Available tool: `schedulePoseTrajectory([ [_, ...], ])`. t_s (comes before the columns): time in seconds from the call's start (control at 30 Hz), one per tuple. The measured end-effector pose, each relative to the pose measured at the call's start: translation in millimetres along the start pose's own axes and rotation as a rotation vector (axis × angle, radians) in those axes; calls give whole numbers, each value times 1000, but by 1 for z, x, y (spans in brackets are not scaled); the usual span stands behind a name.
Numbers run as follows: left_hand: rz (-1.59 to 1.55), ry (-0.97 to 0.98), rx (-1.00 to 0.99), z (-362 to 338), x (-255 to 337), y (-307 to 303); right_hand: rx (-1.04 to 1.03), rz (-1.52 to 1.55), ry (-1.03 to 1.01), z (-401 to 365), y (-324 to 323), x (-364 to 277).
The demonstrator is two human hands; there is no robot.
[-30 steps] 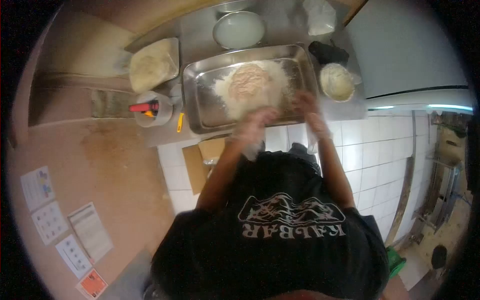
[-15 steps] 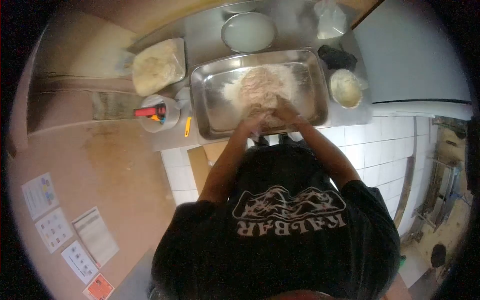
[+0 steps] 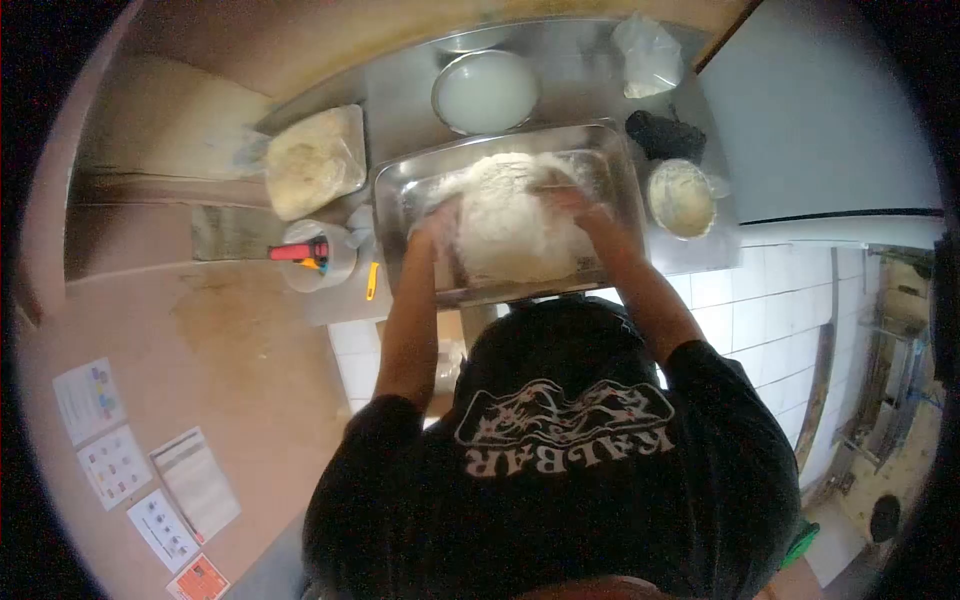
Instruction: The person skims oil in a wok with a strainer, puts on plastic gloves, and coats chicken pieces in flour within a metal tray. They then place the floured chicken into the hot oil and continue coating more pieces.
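Note:
A deep steel tray (image 3: 390, 185) holds a mound of loose white powder that looks like flour (image 3: 505, 215). Powder covers the pinkish lump that showed in the middle earlier. At the mound's left side is my left hand (image 3: 438, 226), inside the tray and smeared by motion. My right hand (image 3: 563, 196) reaches onto the mound's right side, its fingers blurred and dusted with powder. Whether either hand grips anything cannot be made out.
Behind the tray stands a round bowl of cloudy liquid (image 3: 487, 93). To the right are a bowl of pale powder (image 3: 683, 198), a black bundle (image 3: 664, 135) and a plastic bag (image 3: 648, 58). On the left are a bagged pale block (image 3: 315, 165), a tool tub (image 3: 338, 262) and a yellow-handled tool (image 3: 372, 281).
My hands have parted from close together at the tray's near side to either side of the mound. White powder now covers the pinkish lump. The view has shifted slightly.

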State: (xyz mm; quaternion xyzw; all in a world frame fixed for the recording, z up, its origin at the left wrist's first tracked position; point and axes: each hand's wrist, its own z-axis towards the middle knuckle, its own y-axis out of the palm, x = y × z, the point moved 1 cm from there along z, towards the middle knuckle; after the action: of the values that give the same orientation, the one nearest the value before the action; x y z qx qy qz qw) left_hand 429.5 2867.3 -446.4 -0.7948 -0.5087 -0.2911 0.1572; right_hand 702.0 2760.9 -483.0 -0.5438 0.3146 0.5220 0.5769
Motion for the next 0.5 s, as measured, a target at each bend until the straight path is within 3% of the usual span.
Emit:
schedulePoseTrajectory([
  [0.07, 589, 532, -151, 8, -14, 14, 30, -36, -201, 0, 18, 14],
  [0.13, 844, 813, -257, 43, -54, 23, 73, 88, -228, -2, 33, 15],
  [0.17, 808, 836, -282, 84, -80, 26, 158, 632, -88, -5, 37, -6],
  [0.23, 485, 536, -341, 67, -78, 41, 150, 915, 74, -21, 34, 1],
  [0.27, 318, 396, -334, 58, -76, 48, 63, 651, 76, -37, 13, 18],
  [0.37, 512, 413, -221, 69, -85, 21, -56, 53, 243, -62, -23, 36],
  [0.4, 570, 346, -93, 52, -64, 13, -5, -11, 410, -60, -34, -4],
  [0.47, 632, 264, 73, 6, -16, 12, 20, -150, 540, -43, -50, -74],
  [0.5, 637, 253, 113, -24, 11, 17, -4, -225, 502, -31, -55, -99],
])
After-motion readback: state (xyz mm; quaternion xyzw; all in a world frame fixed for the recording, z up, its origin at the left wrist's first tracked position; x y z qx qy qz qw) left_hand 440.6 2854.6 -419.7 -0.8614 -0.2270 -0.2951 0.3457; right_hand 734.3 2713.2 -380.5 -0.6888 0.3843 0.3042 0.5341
